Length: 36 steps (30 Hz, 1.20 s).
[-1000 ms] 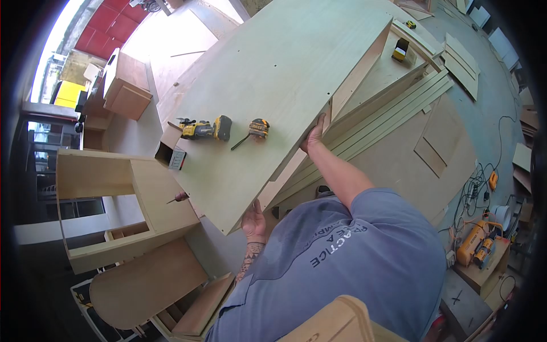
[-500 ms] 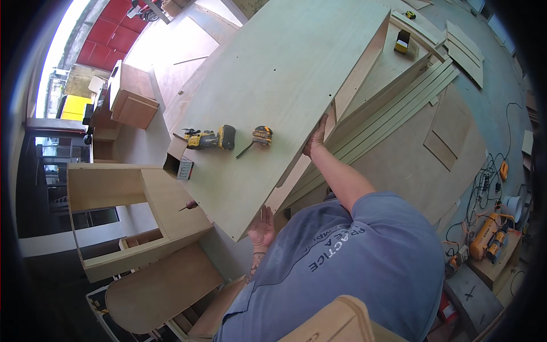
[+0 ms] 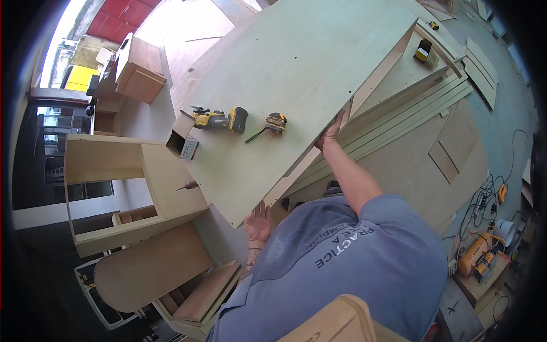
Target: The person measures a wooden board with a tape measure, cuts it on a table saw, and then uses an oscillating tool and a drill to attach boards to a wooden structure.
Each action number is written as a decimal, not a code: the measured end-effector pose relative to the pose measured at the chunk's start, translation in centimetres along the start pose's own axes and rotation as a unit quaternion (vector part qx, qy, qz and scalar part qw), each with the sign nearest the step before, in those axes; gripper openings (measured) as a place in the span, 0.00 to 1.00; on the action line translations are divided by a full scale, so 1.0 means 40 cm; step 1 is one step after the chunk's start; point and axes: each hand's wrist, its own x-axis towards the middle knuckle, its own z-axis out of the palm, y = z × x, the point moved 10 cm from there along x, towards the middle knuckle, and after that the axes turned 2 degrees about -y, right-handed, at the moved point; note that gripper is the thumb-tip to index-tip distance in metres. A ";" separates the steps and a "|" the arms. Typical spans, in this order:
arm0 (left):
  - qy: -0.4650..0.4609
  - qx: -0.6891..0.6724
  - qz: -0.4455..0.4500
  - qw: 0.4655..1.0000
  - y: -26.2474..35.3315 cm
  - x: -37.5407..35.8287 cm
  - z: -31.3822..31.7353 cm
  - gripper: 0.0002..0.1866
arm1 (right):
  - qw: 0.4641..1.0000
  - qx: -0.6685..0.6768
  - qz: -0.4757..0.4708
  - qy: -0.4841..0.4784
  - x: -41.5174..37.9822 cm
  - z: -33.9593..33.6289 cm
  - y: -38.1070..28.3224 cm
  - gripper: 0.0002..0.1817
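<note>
A large pale plywood panel (image 3: 250,165), with a narrow side board under its long edge, stretches out in front of me. My right hand (image 3: 330,135) is closed round that edge, its fingers partly hidden by the wood. At the near corner, my left hand (image 3: 258,222) has its palm turned up and fingers stretched out, the tips against the panel's edge. On the panel lie a yellow-and-black cordless power tool (image 3: 219,119) and a yellow-and-black tape measure (image 3: 276,122). A small open carton (image 3: 188,148) sits by its left edge.
Left stands a wooden cabinet frame (image 3: 105,159), with a rounded brown board (image 3: 148,271) below it. Long boards (image 3: 399,122) lie to the right of the panel. An orange air compressor (image 3: 474,253) and tangled cables (image 3: 484,196) are on the right. A reddish item with a thin shaft (image 3: 190,184) pokes out beside the panel.
The view has shifted, so the panel and its tools appear higher and further right. My right hand stays at the long edge; my left hand's fingers look more spread at the corner.
</note>
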 end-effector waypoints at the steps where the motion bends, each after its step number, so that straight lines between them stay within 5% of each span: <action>1: -0.047 -0.026 0.011 0.999 0.006 0.008 0.021 0.31 | 1.000 0.005 0.015 0.003 0.003 -0.002 0.009 0.62; 3: -0.098 -0.050 0.018 0.994 0.018 0.007 0.073 0.31 | 1.000 0.002 0.012 0.002 -0.005 0.004 0.000 0.62; 17: 0.050 0.016 0.001 0.999 0.030 0.016 0.052 0.32 | 0.999 0.042 0.004 0.001 0.002 -0.005 -0.002 0.60; 36: 0.027 0.005 -0.013 1.000 0.032 0.016 0.058 0.29 | 0.998 0.060 -0.003 -0.018 0.007 -0.003 0.002 0.58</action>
